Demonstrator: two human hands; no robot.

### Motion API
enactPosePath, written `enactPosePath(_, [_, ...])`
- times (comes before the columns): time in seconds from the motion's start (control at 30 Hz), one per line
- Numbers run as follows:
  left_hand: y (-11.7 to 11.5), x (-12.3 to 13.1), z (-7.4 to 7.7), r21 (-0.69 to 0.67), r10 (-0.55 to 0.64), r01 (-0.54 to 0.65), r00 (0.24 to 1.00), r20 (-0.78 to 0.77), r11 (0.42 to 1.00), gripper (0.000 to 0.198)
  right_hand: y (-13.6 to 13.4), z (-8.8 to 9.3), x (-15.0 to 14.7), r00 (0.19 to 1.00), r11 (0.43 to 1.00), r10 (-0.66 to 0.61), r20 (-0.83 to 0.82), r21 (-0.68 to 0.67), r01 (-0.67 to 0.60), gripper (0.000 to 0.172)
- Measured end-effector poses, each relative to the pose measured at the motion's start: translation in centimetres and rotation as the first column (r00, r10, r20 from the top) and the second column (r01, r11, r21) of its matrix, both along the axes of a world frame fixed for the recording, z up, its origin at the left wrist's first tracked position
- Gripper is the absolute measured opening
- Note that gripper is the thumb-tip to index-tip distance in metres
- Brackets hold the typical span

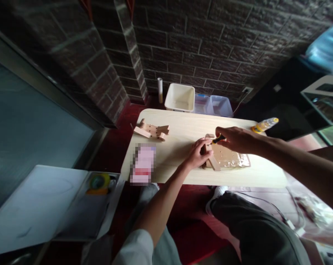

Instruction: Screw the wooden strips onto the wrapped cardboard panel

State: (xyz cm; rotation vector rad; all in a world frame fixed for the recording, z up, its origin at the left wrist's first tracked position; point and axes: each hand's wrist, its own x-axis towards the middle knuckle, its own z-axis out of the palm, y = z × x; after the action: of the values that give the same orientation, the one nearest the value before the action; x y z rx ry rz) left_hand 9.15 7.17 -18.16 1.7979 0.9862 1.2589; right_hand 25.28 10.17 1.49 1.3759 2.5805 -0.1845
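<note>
My right hand is closed around the handle of a black and yellow screwdriver, whose shaft points left at a wooden piece. With fingers bent over that piece, my left hand grips it near the screwdriver's tip. The exact contact of the tip is too small to tell. Under and beside the wood lies a flat brown cardboard piece with shiny clear plastic along its near edge. A joined wooden assembly with dark holes or screws sits at the table's far left.
The pale table carries a blurred-out pink item at left and a clear bottle with yellow ends at right. Beyond it stand a cream bin, clear tubs and a brick wall. A case with tape is at lower left.
</note>
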Motion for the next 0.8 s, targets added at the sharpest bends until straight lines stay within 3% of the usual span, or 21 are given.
enactPosePath(0.23, [0.0, 0.0, 0.2, -0.022, 0.018, -0.018, 0.999, -0.040, 1.000, 0.044, 0.6, 0.4, -1.7, 0.994, 0.997, -0.072, 0.084, -0.011, 0.073, 0.028])
enactPosePath(0.5, [0.5, 0.0, 0.3, -0.051, -0.027, 0.027, 1.000, -0.008, 0.998, 0.041, 0.9, 2.3, -1.8, 0.976, 0.999, -0.019, 0.218, -0.044, 0.029, 0.025])
enactPosePath(0.8, [0.5, -0.1, 0.5, -0.059, -0.022, 0.021, 1.000, -0.017, 0.998, 0.041, 1.0, 1.7, -2.4, 0.967, 0.995, -0.095, 0.236, -0.019, 0.103, 0.033])
